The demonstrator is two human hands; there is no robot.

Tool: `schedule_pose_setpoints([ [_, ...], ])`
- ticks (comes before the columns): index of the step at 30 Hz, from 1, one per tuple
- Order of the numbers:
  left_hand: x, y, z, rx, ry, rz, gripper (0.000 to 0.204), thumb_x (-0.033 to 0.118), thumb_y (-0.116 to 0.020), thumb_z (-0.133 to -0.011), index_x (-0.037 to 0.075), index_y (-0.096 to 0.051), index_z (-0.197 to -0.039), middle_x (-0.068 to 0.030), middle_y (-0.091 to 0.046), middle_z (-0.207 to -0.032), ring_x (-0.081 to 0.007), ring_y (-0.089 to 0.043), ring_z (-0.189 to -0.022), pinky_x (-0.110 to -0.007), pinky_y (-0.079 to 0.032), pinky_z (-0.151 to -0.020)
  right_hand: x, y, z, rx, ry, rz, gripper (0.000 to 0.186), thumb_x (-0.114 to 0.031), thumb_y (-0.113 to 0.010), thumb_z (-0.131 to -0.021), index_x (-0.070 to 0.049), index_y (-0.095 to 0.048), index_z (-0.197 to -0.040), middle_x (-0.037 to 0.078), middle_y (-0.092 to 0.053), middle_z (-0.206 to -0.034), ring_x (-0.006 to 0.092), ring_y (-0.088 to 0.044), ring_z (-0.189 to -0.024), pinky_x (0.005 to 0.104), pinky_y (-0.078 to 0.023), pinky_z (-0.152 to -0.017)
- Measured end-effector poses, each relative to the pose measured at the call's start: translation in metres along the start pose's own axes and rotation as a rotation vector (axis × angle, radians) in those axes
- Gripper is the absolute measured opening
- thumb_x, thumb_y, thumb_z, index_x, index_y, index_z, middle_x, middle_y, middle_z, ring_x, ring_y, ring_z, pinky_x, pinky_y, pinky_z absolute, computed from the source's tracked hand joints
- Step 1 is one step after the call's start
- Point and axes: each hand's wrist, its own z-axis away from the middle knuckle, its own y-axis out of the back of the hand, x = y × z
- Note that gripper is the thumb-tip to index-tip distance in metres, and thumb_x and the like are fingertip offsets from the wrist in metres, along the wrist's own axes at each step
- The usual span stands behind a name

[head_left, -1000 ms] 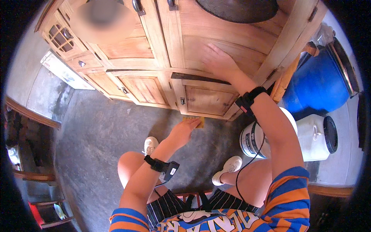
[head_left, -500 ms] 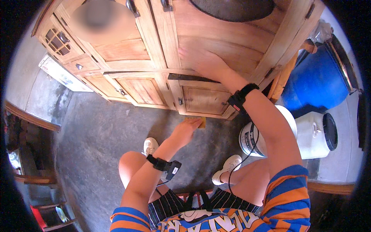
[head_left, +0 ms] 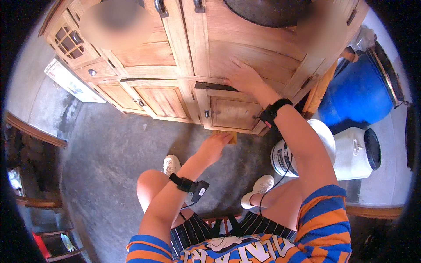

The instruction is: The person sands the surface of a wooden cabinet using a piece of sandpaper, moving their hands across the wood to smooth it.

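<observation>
My right hand lies against the upper right door panel of a wooden cabinet, fingers stretched out and slightly smeared by motion. Nothing shows in its grip. Lower down, in front of the cabinet's bottom edge, my left hand is closed on a flat yellow-brown piece that sticks out past the fingers; its kind is unclear. Between the two hands is a small lower door with a dark handle, a black gap running above it.
A white bucket, a white container with a black lid and a large blue barrel stand at the right. Dark shelving is at the left. My white shoes rest on the grey concrete floor.
My right hand has shifted slightly right and down across the door panel. My left hand keeps the yellow-brown piece and has moved slightly right. The view has shifted a little.
</observation>
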Motion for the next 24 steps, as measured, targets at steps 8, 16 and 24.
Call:
schedule_pose_setpoints([
  [8,0.006,0.016,0.007,0.027,0.002,-0.004,0.054,-0.009,-0.048,-0.065,0.003,-0.049,-0.118,-0.0173,-0.052,-0.117,-0.0354,-0.05,-0.105,-0.039,-0.042,-0.091,-0.002,0.042,-0.012,-0.053,-0.084,0.084,0.051,-0.017,-0.047,-0.078,-0.005,-0.04,-0.128,0.003,-0.031,-0.139,0.0187,-0.027,-0.129,0.0342,-0.016,-0.108],
  [16,0.008,0.02,0.014,0.024,0.002,-0.022,0.054,-0.008,-0.047,-0.066,0.003,-0.047,-0.119,-0.0169,-0.051,-0.118,-0.0354,-0.049,-0.106,-0.039,-0.042,-0.09,0.024,0.04,0.004,0.076,-0.081,0.245,0.065,-0.023,-0.054,-0.076,-0.009,-0.029,-0.135,-0.002,-0.029,-0.14,0.0146,-0.026,-0.128,0.0313,-0.019,-0.107],
  [24,0.014,0.034,0.018,0.047,0.001,0.016,0.054,-0.008,-0.044,-0.067,0.004,-0.047,-0.12,-0.0171,-0.051,-0.118,-0.0356,-0.049,-0.105,-0.039,-0.042,-0.089,0.018,0.039,0.048,0.151,-0.371,0.366,0.062,-0.03,-0.053,-0.08,-0.018,-0.029,-0.136,-0.005,-0.028,-0.141,0.0132,-0.029,-0.127,0.0349,-0.021,-0.105],
])
